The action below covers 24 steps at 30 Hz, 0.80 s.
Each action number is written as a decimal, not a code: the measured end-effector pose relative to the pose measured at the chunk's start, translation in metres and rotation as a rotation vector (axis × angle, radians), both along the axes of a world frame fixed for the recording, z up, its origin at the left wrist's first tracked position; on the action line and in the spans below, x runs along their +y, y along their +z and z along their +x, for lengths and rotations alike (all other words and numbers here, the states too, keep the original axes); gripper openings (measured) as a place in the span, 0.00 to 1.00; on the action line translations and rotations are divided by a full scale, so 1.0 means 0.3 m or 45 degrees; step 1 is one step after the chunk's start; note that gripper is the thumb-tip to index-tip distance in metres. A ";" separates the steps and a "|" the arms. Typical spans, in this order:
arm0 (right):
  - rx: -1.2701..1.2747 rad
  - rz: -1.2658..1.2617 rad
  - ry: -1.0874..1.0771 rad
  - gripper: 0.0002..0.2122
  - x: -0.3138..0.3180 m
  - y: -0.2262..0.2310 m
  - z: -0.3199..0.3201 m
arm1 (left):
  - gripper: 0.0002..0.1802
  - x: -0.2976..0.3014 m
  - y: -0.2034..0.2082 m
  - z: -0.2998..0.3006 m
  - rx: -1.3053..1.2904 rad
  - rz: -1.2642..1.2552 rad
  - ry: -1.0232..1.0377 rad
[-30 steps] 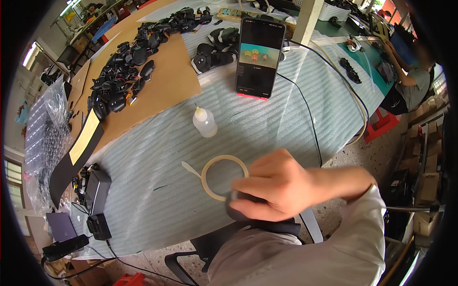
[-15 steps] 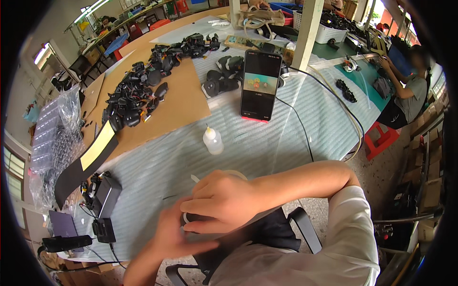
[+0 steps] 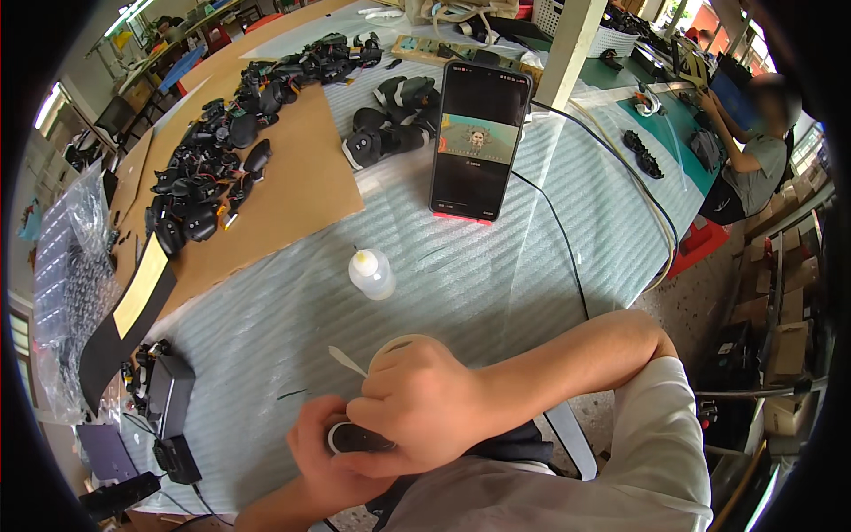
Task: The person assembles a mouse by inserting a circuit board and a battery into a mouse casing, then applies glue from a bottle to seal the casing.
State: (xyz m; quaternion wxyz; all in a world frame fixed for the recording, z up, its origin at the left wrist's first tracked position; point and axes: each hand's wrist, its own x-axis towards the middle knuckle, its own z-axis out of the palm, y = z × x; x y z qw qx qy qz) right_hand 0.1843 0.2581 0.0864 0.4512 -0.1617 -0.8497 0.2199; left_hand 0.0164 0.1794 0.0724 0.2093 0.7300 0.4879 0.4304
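Close to my body, a small dark rounded piece with a white rim is held between my two hands, mostly covered by fingers. My left hand wraps it from the left and below. My right hand lies over it from the right, fingers bent and thumb along its near side. What the right fingertips grip is hidden. Just beyond my right knuckles a cream ring shows, with a pale strip beside it. Farther off, a small translucent squeeze bottle with a yellowish tip stands on the foam-covered table.
A phone stands propped behind the bottle, near black-and-white devices and a cable. Many black parts lie on brown board. A black box sits at left. At right, another person works at a green table.
My left fingers have closed around the dark piece, where the hand was more spread and blurred. The right hand stays over it. The view has shifted, and the phone's picture differs.
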 end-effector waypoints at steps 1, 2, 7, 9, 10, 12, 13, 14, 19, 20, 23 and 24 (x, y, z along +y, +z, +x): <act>-0.008 -0.008 -0.002 0.18 -0.001 0.000 -0.002 | 0.29 -0.003 0.003 0.004 0.099 0.152 0.106; -0.033 -0.032 -0.044 0.18 -0.005 0.001 -0.005 | 0.29 -0.003 0.004 0.005 0.091 0.144 0.104; -0.129 -0.129 -0.086 0.18 -0.024 -0.025 -0.015 | 0.28 0.011 -0.013 -0.011 0.261 0.200 0.128; -0.206 -0.196 0.033 0.17 -0.026 -0.030 -0.010 | 0.27 0.013 -0.009 -0.016 0.353 0.298 0.118; -0.209 -0.196 0.036 0.17 -0.030 -0.031 -0.011 | 0.26 0.014 -0.008 -0.019 0.449 0.400 0.103; -0.140 -0.214 0.095 0.16 -0.039 -0.026 -0.010 | 0.25 0.009 -0.019 -0.022 0.411 0.435 0.118; -0.143 -0.214 0.097 0.16 -0.039 -0.019 -0.008 | 0.25 0.007 -0.023 -0.023 0.376 0.471 0.130; -0.161 -0.241 0.122 0.17 -0.039 -0.012 -0.007 | 0.25 0.009 -0.021 -0.023 0.376 0.470 0.132; -0.212 -0.288 0.255 0.15 -0.032 -0.013 0.015 | 0.26 0.005 -0.025 -0.039 0.314 0.372 0.014; -0.205 -0.350 0.353 0.15 -0.026 -0.012 0.017 | 0.26 0.003 -0.020 -0.043 0.319 0.372 0.016; -0.169 -0.454 0.528 0.16 -0.023 -0.021 0.017 | 0.30 0.001 -0.003 -0.055 0.113 0.219 -0.036; -0.144 -0.498 0.599 0.16 -0.026 -0.024 0.018 | 0.30 0.011 0.002 -0.064 -0.059 0.106 -0.182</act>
